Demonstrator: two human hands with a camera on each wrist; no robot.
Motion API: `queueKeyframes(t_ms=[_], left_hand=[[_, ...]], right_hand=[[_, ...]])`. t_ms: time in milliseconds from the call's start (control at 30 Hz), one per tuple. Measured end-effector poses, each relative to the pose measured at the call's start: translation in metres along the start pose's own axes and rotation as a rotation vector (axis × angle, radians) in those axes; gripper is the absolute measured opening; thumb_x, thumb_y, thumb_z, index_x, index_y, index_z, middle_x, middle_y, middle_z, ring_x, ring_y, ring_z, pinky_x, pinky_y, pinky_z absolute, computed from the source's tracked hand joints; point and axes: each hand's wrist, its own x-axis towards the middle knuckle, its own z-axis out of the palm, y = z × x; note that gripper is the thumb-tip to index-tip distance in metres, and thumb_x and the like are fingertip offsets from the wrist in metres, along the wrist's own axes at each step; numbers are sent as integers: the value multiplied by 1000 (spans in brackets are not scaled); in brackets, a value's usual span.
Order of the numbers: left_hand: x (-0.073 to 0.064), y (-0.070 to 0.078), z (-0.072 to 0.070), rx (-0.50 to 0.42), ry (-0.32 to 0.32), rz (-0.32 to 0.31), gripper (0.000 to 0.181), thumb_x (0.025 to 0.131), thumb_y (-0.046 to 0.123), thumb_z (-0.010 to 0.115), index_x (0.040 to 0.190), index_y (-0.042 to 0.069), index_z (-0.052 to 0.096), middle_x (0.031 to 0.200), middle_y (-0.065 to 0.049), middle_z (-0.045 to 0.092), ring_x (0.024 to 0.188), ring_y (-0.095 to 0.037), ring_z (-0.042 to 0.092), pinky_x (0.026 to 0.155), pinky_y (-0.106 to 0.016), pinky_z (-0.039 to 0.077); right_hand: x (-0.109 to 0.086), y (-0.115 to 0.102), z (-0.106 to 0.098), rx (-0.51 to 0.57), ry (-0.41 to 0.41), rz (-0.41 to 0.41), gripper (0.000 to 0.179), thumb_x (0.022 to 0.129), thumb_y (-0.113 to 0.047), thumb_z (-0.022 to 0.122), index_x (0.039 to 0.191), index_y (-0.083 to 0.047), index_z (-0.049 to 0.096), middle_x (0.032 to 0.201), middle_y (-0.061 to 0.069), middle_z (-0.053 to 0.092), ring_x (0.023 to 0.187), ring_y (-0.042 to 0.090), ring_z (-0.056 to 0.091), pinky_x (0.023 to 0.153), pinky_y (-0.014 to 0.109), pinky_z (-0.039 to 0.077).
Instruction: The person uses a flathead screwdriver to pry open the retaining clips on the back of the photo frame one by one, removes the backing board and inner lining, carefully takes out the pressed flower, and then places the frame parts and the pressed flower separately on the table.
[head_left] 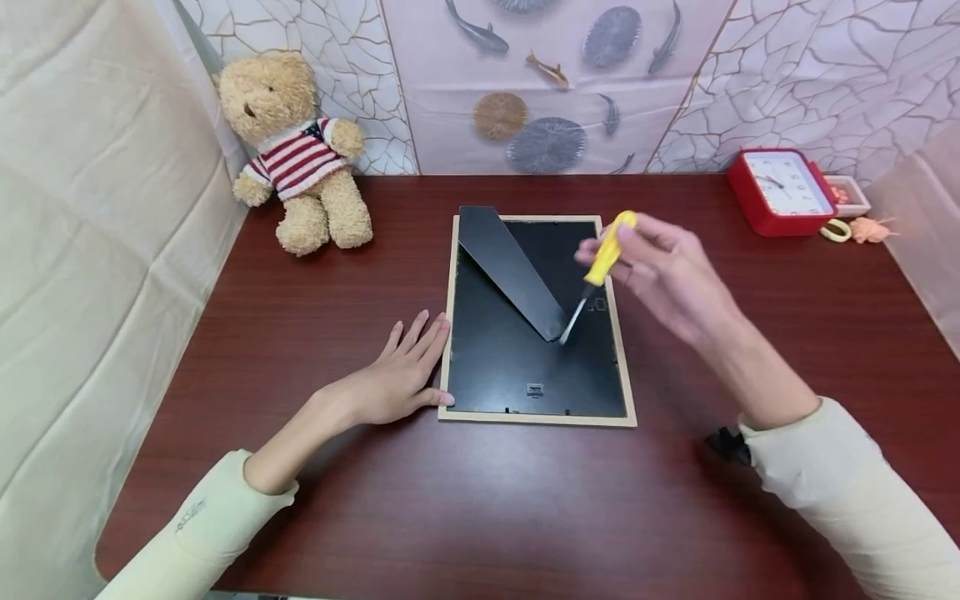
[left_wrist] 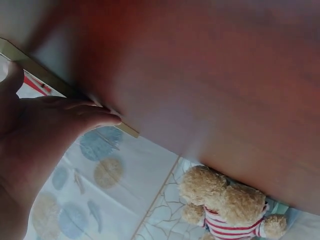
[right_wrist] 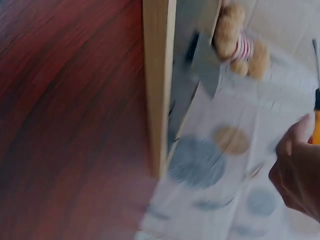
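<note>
A picture frame [head_left: 480, 367] lies face down on the table, its black back and light wooden border showing. The black stand leg [head_left: 510, 271] slants across that back. My right hand [head_left: 675, 275] holds a screwdriver [head_left: 612, 250] by its yellow handle, the metal tip pointing down near the leg's lower end; whether it touches cannot be told. In the right wrist view only part of the screwdriver [right_wrist: 317, 125] shows, at the right edge. My left hand [head_left: 397, 379] lies with fingers extended against the frame's left edge, thumb on the lower left corner.
A teddy bear [head_left: 300, 158] in a striped top sits at the back left. At the back right stand a red clock [head_left: 780, 193], a small tray [head_left: 858, 198] and a yellow ring-shaped thing [head_left: 836, 231]. A black object [head_left: 727, 446] lies beside the right sleeve.
</note>
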Motion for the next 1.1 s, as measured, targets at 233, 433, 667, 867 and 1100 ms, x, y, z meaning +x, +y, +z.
queueKeyframes(t_ms=[233, 433, 667, 867, 1100], left_hand=[[-12, 12, 12, -1, -10, -14, 105, 109, 43, 67, 171, -11, 0, 181, -30, -8, 168, -49, -12, 132, -72, -1], [-18, 22, 20, -4, 23, -30, 105, 109, 41, 68, 170, -14, 2, 181, -32, -6, 168, -51, -8, 132, -73, 1], [-19, 25, 30, 14, 55, -36, 105, 108, 43, 68, 170, -13, 5, 181, -32, -4, 169, -50, -8, 131, -73, -1], [-17, 24, 27, 69, 54, -46, 103, 109, 46, 64, 171, -11, 5, 182, -29, -2, 170, -48, -4, 131, -74, -2], [-13, 8, 15, 78, 68, -16, 102, 107, 44, 67, 173, -8, 9, 183, -27, 6, 169, -51, 0, 128, -78, -4]], right_hand=[[34, -18, -61, -27, 161, 106, 12, 111, -4, 59, 117, 3, 67, 105, 13, 67, 80, 21, 67, 74, 24, 58], [76, -10, -87, -866, 93, 279, 47, 109, -22, 69, 150, -3, 59, 84, -4, 68, 65, 8, 60, 58, 20, 50], [110, 14, -98, -999, 36, 387, 61, 112, -18, 63, 167, 0, 43, 80, -1, 62, 61, 11, 54, 53, 22, 39], [112, 17, -101, -976, 54, 396, 50, 111, -10, 62, 158, 3, 50, 76, -1, 60, 61, 10, 55, 52, 22, 38], [99, 6, -109, -989, 31, 441, 52, 110, -10, 65, 157, 5, 49, 77, -2, 66, 63, 9, 60, 53, 21, 40]])
